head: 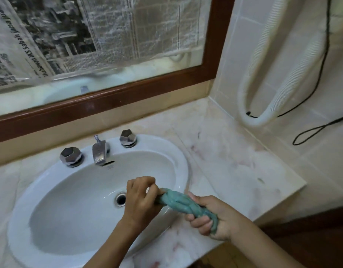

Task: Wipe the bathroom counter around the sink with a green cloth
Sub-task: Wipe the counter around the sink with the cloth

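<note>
Over sink rim (183, 161), twisted cloth (178, 200) (ends hidden)

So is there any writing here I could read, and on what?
"Usahawan IKS Sabah jana": headline on the newspaper over the mirror; it runs on, blurred.
Its small print: too blurred.
A mark on the sink below the faucet: too small.
</note>
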Demonstrator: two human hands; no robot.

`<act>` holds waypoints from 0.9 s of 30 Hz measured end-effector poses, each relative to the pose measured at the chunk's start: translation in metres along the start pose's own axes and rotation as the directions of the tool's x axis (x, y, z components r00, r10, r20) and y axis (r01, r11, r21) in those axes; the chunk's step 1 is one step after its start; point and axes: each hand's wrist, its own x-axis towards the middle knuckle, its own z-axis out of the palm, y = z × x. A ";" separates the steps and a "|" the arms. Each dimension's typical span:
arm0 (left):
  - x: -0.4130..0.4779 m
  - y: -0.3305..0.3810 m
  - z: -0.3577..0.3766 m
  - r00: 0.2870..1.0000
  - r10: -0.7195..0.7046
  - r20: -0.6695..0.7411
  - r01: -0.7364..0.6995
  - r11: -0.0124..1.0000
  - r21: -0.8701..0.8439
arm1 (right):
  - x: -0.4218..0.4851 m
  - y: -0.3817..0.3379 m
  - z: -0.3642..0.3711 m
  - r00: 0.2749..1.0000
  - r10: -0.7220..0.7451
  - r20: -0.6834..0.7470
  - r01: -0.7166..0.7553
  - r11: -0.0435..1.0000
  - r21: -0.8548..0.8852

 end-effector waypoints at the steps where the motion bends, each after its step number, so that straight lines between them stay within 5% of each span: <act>1: 0.000 0.005 0.007 0.998 -0.052 0.028 0.052 0.998 -0.018 | -0.005 -0.003 -0.005 0.999 -0.032 -0.036 0.031 0.999 -0.013; 5: 0.000 0.022 0.033 0.860 -0.382 0.339 0.407 0.913 -0.003 | -0.023 -0.027 -0.032 0.911 -0.283 -0.299 0.232 0.953 -0.196; 7: -0.002 0.026 0.043 0.745 -0.489 0.454 0.528 0.848 0.046 | -0.030 -0.047 -0.054 0.745 -0.494 -0.448 0.344 0.861 -0.376; 9: -0.002 0.028 0.053 0.661 -0.549 0.513 0.605 0.793 0.068 | -0.037 -0.071 -0.079 0.485 -0.688 -0.540 0.238 0.698 -0.675; 12: 0.004 0.037 0.067 0.615 -0.585 0.529 0.657 0.751 0.066 | -0.033 -0.107 -0.114 0.094 -0.944 -0.318 -0.081 0.311 -0.947; 14: 0.010 0.044 0.077 0.631 -0.595 0.498 0.664 0.746 0.051 | -0.016 -0.120 -0.135 -0.044 -0.999 -0.018 -0.367 0.033 -0.930; 16: 0.017 0.048 0.085 0.644 -0.606 0.467 0.670 0.741 0.038 | 0.004 -0.121 -0.154 0.025 -0.977 0.211 -0.502 -0.194 -0.843; 19: 0.026 0.046 0.096 0.636 -0.618 0.463 0.685 0.728 0.030 | 0.016 -0.109 -0.166 0.212 -0.896 0.390 -0.471 -0.443 -0.762; 23: 0.035 0.040 0.110 0.616 -0.629 0.475 0.686 0.724 0.070 | 0.012 -0.108 -0.161 0.329 -0.883 0.334 -0.371 -0.446 -0.815; 27: 0.045 0.035 0.128 0.535 -0.675 0.507 0.700 0.691 0.180 | 0.011 -0.118 -0.176 0.528 -0.789 0.315 -0.346 -0.538 -0.769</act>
